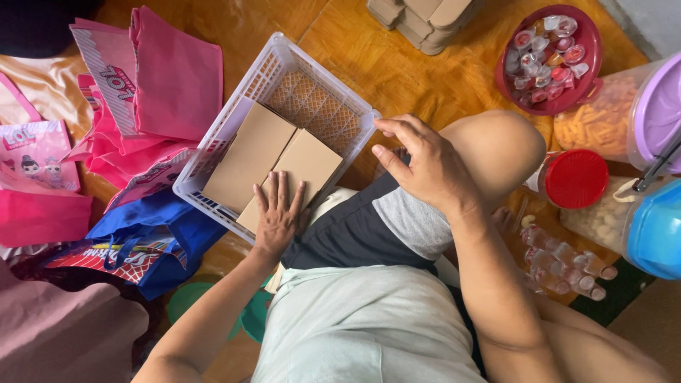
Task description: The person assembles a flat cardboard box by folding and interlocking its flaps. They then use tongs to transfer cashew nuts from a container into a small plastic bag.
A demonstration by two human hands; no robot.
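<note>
Left hand (275,213) lies flat, open, on the near cardboard box (294,174) inside the white basket (273,71); right hand (425,167) open, fingers curled on basket's corner. Best press evenly, steady basket.

Left hand (277,213) covers the near end of 1 brown box (294,174). Stacked beige trays (418,21) cut by top edge. Purple lid (656,113) and blue lid (656,230) cut at right edge. Pink bag (32,152) cropped at left.
</note>
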